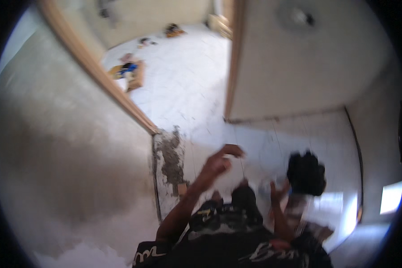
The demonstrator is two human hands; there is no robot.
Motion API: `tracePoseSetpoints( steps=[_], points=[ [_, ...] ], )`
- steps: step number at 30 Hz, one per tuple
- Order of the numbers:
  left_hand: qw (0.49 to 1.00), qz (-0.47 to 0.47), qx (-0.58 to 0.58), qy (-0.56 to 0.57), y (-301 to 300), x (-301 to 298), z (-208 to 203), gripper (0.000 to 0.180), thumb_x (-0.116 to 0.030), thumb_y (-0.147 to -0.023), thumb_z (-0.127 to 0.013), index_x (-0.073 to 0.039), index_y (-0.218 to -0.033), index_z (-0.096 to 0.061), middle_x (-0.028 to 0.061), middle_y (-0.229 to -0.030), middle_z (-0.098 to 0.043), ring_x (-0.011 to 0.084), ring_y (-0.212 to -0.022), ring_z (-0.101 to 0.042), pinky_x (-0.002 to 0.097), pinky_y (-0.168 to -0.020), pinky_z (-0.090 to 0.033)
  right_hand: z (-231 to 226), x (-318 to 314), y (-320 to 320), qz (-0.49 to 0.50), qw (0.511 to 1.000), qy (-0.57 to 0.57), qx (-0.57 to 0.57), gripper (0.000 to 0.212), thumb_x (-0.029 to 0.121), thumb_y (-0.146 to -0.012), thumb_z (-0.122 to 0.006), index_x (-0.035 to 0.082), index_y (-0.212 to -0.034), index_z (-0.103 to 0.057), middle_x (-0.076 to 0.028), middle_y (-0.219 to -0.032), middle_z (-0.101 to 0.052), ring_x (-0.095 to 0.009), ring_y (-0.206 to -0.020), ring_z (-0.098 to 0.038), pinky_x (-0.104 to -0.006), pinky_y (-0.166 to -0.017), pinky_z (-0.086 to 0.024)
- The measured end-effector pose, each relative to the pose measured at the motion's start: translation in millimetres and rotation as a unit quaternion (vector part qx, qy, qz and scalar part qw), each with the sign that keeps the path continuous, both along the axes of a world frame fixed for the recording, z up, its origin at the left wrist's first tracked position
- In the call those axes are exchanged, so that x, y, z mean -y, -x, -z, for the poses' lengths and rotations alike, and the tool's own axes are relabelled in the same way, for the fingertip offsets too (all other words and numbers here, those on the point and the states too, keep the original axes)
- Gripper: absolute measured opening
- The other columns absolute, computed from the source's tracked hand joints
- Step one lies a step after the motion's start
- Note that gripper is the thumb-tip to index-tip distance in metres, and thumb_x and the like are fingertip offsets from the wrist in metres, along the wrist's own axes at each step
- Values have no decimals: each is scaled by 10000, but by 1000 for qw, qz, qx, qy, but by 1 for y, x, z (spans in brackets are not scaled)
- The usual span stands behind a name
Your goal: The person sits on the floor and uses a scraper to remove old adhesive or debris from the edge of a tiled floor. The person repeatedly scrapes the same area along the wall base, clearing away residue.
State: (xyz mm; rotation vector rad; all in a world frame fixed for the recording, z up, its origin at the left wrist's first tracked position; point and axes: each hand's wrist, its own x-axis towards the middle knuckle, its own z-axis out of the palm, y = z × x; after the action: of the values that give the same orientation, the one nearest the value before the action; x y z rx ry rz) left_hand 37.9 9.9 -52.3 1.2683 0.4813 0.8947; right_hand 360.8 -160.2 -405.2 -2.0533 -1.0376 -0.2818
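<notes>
My left hand (218, 166) is held out in front of me over the pale tiled floor (259, 134). Its fingers are bent, with a gap between them and the thumb, and nothing shows inside. To the right, my right hand (279, 193) is raised with the fingers apart, and I see no thing in it. Close beside it is a dark, bushy shape (306, 173) that looks like the top of another person's head; blur hides the details. A small bit of blue (290, 190) shows between that shape and my right hand. My bare feet are partly visible below.
A doorway with a wooden frame (233, 62) opens ahead onto a white floor. Cardboard and cloths (131, 73) lie there by the wall. Rough grey mortar (170, 156) and a small tan block (182, 189) lie near the left wall (76, 147). A plain wall (299, 67) stands at right.
</notes>
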Motion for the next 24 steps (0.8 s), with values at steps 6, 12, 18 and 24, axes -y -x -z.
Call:
tracePoseSetpoints(
  steps=[6,12,18,24],
  points=[
    [878,-20,-352,322,62,97,246,518,-385,-857,-589,-62,-1250,-491,70,-1091,-565,164,-958,-525,316,-796,-413,-88,-16,6,-25,980,70,-186,667,254,-723,-725,37,-1266,-405,-139,-1071,-437,-284,-1001,-457,-398,-893,-365],
    [824,-19,-361,437,82,121,320,473,-407,-860,-586,-108,-1212,-486,17,-1052,-584,132,-886,-528,320,-744,-398,-63,33,-10,58,973,81,-207,630,213,-696,-719,38,-1228,-430,-167,-1132,-458,-346,-1064,-454,-444,-910,-364],
    [744,-76,-386,540,99,112,365,381,-379,-864,-597,-128,-1134,-501,12,-996,-592,130,-827,-536,298,-728,-395,-55,68,-13,136,965,112,-195,673,242,-672,-743,-3,-1218,-437,-194,-1105,-488,-365,-1078,-450,-460,-919,-372],
    [807,52,-373,455,62,87,365,208,-341,-884,-573,-141,-914,-522,-46,-794,-526,71,-675,-479,239,-553,-358,-57,116,-23,243,944,115,-193,694,223,-646,-770,-12,-1211,-443,-198,-1096,-490,-351,-1077,-445,-447,-909,-384]
  ],
)
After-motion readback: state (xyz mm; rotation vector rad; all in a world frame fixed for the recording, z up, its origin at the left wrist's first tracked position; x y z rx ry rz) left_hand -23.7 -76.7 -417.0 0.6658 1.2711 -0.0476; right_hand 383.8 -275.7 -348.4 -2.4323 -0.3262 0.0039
